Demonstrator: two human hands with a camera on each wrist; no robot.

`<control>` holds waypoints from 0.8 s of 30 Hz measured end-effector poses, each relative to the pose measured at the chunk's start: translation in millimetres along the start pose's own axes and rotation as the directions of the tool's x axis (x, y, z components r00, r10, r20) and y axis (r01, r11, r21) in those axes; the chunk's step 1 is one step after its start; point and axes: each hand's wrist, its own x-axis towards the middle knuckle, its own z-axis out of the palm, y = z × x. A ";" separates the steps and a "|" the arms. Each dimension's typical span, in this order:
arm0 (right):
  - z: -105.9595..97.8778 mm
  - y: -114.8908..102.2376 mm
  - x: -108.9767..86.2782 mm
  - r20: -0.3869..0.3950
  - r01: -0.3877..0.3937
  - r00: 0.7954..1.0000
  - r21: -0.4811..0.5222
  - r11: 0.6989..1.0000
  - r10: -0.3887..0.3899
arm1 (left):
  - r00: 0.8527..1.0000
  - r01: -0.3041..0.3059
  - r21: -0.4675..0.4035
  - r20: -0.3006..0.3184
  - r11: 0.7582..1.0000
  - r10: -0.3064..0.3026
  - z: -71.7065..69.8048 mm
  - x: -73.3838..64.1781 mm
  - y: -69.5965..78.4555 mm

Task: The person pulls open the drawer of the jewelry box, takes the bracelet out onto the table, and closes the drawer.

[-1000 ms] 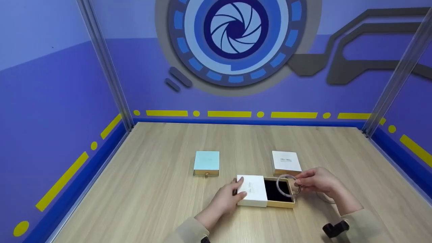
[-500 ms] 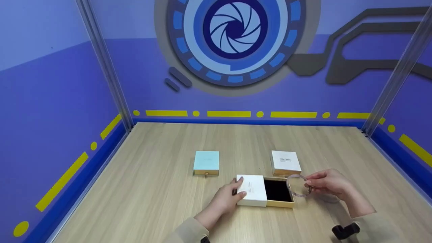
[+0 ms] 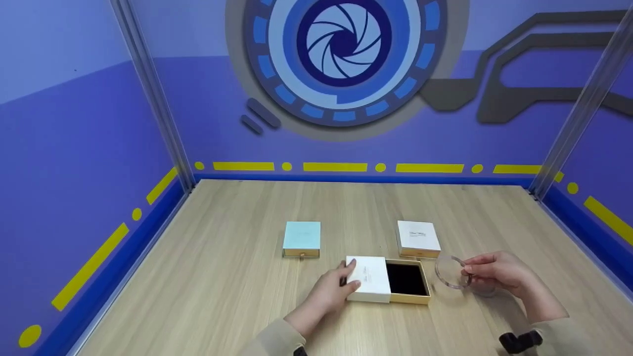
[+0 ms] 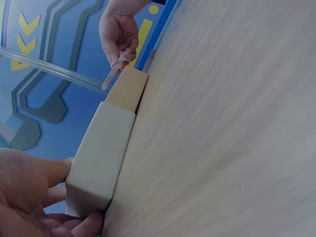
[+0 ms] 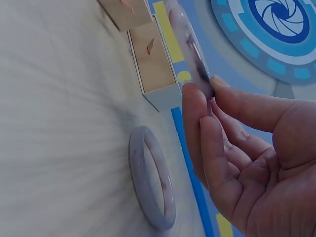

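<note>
My left hand (image 3: 327, 292) grips the closed end of a white sliding box (image 3: 368, 279), thumb on top. Its gold-edged drawer (image 3: 410, 298) is pulled out to the right, showing a bare black lining. Just right of the drawer, my right hand (image 3: 504, 274) pinches a pale translucent bangle (image 5: 190, 47) between thumb and fingers. A darker patch marks the bangle near the fingertips. Below that hand, a second, greyish-lilac bangle (image 5: 138, 170) lies on the table. In the head view the right hand partly hides it.
A light blue box (image 3: 302, 236) with a gold front sits behind and left of the open box. Another white box (image 3: 418, 237) stands behind the drawer, near the right hand. Blue-purple panels (image 3: 247, 148) enclose the wooden table (image 3: 222, 247) at the back and sides.
My right hand has carried the bangle rightward, from over the drawer to a spot beside it. The left hand and the box have stayed in place.
</note>
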 end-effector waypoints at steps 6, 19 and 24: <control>-9.6 7.8 -4.8 -0.013 0.011 1.000 0.039 0.999 -0.011 | 1.000 -0.001 -0.005 -0.002 1.000 0.001 0.2 -0.5 0.3; -32.2 19.1 -20.0 -0.039 -0.013 0.999 0.105 0.994 0.017 | 1.000 -0.025 0.010 -0.008 1.000 0.025 0.1 0.7 -1.9; -42.0 25.9 -25.0 -0.050 -0.024 0.998 0.125 0.992 0.030 | 1.000 -0.024 -0.002 -0.009 1.000 0.024 0.7 0.4 -2.2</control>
